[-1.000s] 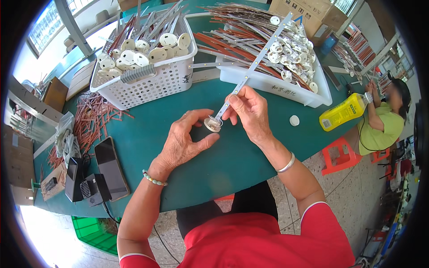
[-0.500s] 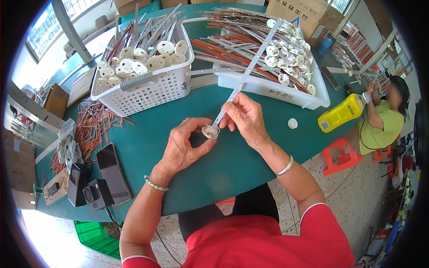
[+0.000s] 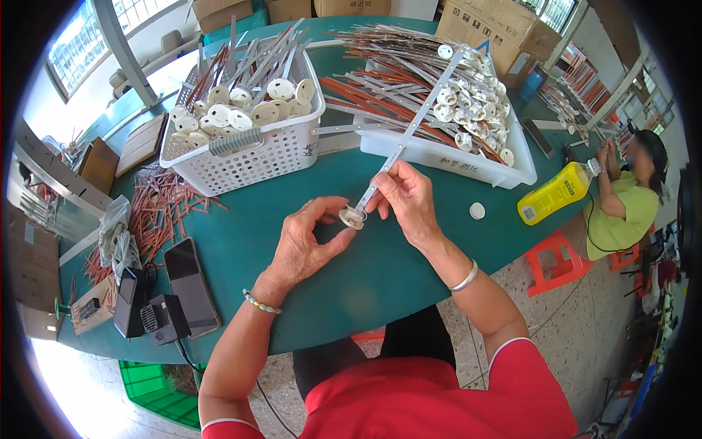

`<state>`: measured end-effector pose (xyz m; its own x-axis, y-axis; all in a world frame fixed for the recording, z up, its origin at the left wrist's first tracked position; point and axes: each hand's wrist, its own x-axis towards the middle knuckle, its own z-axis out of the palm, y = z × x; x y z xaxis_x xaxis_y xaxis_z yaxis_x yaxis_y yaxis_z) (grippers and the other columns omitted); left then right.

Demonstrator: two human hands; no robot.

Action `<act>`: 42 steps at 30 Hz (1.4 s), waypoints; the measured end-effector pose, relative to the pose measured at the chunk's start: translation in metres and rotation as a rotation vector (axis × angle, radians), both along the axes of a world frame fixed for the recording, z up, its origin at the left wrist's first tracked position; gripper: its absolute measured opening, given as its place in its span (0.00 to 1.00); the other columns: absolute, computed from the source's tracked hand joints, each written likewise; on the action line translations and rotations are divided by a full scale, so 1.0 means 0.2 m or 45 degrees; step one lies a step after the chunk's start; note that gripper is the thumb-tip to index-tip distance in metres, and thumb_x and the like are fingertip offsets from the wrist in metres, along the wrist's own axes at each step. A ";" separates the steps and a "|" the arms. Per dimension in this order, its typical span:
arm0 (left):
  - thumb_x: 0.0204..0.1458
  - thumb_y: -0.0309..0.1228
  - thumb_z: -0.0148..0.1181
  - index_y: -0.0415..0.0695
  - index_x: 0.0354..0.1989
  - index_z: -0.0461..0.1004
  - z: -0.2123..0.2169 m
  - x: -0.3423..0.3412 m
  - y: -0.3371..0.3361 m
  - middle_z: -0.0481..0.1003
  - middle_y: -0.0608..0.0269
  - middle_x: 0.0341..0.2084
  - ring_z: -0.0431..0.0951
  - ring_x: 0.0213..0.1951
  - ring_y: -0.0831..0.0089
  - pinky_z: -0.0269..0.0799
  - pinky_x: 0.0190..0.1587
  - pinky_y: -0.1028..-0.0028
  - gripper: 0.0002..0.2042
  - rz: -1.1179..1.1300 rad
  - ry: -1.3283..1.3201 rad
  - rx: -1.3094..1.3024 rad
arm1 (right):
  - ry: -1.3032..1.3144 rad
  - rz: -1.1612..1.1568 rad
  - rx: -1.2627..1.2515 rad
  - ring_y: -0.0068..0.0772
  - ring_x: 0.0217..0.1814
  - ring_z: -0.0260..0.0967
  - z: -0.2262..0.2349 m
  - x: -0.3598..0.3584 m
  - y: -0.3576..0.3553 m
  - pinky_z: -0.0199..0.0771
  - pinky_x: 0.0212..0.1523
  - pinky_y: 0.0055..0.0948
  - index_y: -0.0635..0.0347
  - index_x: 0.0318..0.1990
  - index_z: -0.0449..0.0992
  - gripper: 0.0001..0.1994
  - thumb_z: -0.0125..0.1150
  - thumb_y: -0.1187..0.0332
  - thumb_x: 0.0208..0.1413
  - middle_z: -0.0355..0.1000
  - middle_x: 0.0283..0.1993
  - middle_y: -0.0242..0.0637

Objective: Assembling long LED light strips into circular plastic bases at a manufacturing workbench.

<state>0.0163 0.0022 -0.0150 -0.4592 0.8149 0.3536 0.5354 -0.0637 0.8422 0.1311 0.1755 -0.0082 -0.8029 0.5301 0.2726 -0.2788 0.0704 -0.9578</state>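
My left hand pinches a small round white cap between thumb and fingers, its hollow side with thin wires partly showing. My right hand is closed on the lower end of a narrow pale LED strip dotted with small lights. The strip slants up and to the right, its far end over the pile in the white tub. Its lower end meets the cap, seemingly joined by the wires; the exact join is too small to make out. Both hands are above the green table.
A white perforated basket and a white tub hold more strips with round caps. Yellow liquid fills a bottle at right, near a white disc. At left lie reddish scraps and a phone. A co-worker sits far right.
The cap has tilted slightly in my left hand. Both hands keep their grips, and the whole view has shifted a little.
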 end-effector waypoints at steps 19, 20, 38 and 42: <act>0.56 0.25 0.61 0.36 0.45 0.76 0.01 0.01 0.01 0.81 0.55 0.33 0.82 0.33 0.69 0.75 0.35 0.73 0.10 0.031 -0.067 0.027 | -0.003 -0.026 0.113 0.20 0.23 0.73 0.02 0.00 -0.03 0.66 0.19 0.17 0.63 0.32 0.68 0.10 0.56 0.68 0.65 0.73 0.25 0.33; 0.56 0.26 0.61 0.36 0.44 0.76 0.00 0.01 0.01 0.80 0.55 0.33 0.82 0.32 0.70 0.75 0.35 0.74 0.09 0.040 -0.063 0.027 | 0.000 -0.042 0.121 0.18 0.22 0.71 0.02 0.00 -0.04 0.64 0.19 0.17 0.62 0.30 0.66 0.11 0.56 0.69 0.65 0.72 0.23 0.33; 0.53 0.24 0.62 0.37 0.41 0.77 0.01 0.01 0.01 0.79 0.57 0.31 0.79 0.29 0.71 0.74 0.35 0.74 0.08 0.039 -0.111 0.019 | 0.025 -0.036 0.265 0.18 0.24 0.73 0.04 0.01 -0.06 0.69 0.22 0.19 0.66 0.32 0.67 0.09 0.57 0.72 0.64 0.72 0.25 0.33; 0.47 0.27 0.68 0.38 0.44 0.76 0.00 0.00 0.01 0.79 0.55 0.35 0.79 0.32 0.67 0.76 0.39 0.71 0.15 -0.022 -0.013 0.013 | -0.020 -0.055 0.296 0.19 0.24 0.73 0.06 0.02 -0.06 0.71 0.24 0.20 0.67 0.32 0.67 0.09 0.57 0.73 0.64 0.72 0.25 0.33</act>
<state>0.0160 0.0049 -0.0141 -0.4490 0.8192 0.3569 0.5254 -0.0810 0.8470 0.1356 0.1645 0.0031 -0.7862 0.4883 0.3788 -0.2557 0.3009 -0.9187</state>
